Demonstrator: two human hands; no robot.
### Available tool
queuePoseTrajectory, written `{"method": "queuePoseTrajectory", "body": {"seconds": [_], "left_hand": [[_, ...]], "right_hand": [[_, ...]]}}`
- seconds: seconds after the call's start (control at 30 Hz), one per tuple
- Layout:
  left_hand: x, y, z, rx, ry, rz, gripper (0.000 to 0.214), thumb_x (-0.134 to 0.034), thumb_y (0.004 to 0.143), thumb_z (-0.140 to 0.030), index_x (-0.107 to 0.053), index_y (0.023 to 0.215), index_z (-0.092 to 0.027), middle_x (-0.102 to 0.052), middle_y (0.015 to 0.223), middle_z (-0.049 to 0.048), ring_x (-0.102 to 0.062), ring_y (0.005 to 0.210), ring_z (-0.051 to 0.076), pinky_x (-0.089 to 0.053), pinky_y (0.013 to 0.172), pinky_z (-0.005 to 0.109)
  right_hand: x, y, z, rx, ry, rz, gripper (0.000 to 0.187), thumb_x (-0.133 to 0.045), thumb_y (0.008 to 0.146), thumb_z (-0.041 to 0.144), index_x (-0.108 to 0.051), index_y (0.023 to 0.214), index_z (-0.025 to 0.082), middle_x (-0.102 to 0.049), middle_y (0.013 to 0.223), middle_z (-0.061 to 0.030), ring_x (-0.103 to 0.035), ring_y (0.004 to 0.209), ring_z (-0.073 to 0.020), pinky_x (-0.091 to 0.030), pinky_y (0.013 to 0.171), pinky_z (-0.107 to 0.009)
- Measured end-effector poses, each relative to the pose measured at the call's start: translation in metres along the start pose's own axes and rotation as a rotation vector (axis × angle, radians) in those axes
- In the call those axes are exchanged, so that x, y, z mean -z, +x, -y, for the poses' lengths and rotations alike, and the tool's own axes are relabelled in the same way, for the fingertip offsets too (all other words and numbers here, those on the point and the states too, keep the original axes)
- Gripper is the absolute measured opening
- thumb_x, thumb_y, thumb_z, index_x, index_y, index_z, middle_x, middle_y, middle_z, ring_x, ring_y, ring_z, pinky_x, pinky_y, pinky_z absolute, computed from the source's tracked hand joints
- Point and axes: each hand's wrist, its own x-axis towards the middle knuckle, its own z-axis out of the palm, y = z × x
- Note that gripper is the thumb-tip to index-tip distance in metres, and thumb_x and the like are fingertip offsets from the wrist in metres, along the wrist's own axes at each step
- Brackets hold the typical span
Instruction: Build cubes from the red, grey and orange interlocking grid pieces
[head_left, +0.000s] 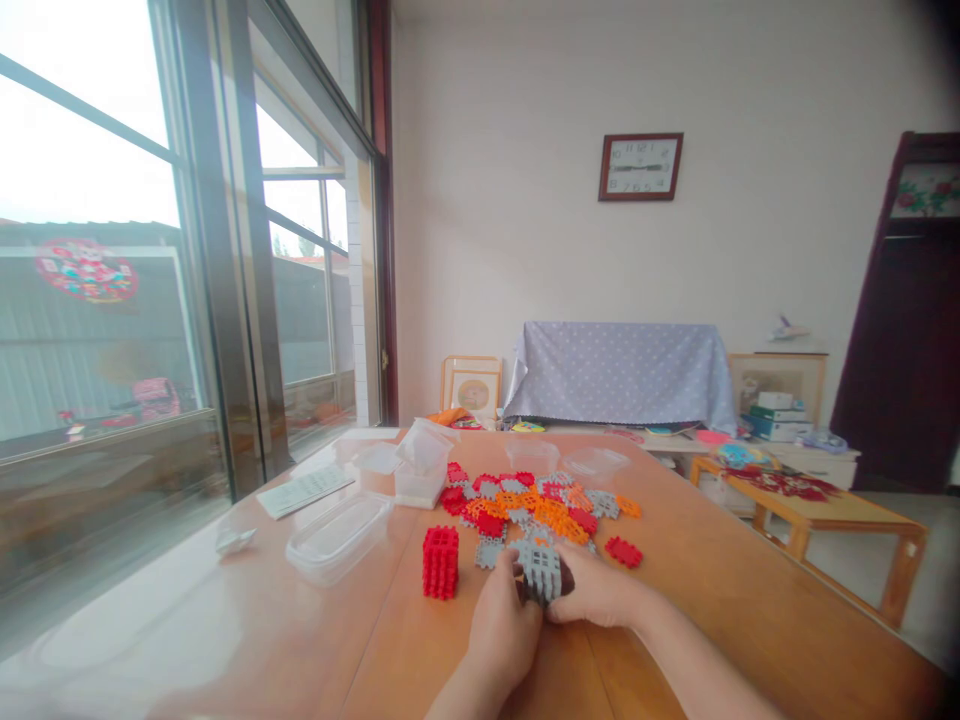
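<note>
Between my two hands is a grey stack of interlocking toy pieces [541, 570], held just above the near side of the table. My left hand [504, 622] grips its left side, thumb and fingers closed on it. From the right, my right hand [596, 588] wraps round the other side; some of its fingers are hidden behind the stack. A red stack of the same toothed pieces [440, 563] stands upright on the table, left of my hands. Just beyond them spreads a loose pile of red, orange and grey pieces [525, 502]. One red piece [624, 551] lies apart at the right.
On the wooden table [360, 660], a clear plastic lid [339, 535], a translucent box [420, 485] and a printed sheet [306, 490] lie to the left. Two clear containers [596, 462] sit at the back. A low wooden table [832, 505] stands at the right. Windows line the left.
</note>
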Motion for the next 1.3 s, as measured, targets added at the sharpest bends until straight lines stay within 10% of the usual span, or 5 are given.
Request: {"method": "queuePoseTrajectory", "body": {"seconds": [0.4, 1.3], "left_hand": [[0.007, -0.006, -0.020, 0.035, 0.160, 0.078, 0.070, -0.056, 0.071, -0.004, -0.043, 0.139, -0.019, -0.062, 0.136, 0.0092, -0.059, 0.123, 0.021, -0.041, 0.102, 0.025], [-0.003, 0.007, 0.006, -0.058, 0.319, 0.041, 0.077, -0.053, 0.067, -0.006, -0.041, 0.142, -0.018, -0.059, 0.138, 0.0084, -0.054, 0.126, 0.020, -0.037, 0.103, 0.024]], "right_hand": [[0.001, 0.003, 0.003, 0.012, -0.121, 0.073, 0.058, -0.082, 0.053, 0.021, -0.068, 0.110, 0.019, -0.068, 0.107, -0.0045, -0.061, 0.097, -0.0255, -0.049, 0.086, -0.034], [0.002, -0.003, -0.002, -0.029, -0.212, 0.003, 0.053, -0.084, 0.052, 0.028, -0.068, 0.102, 0.019, -0.066, 0.100, -0.0017, -0.059, 0.088, -0.0204, -0.046, 0.075, -0.027]]}}
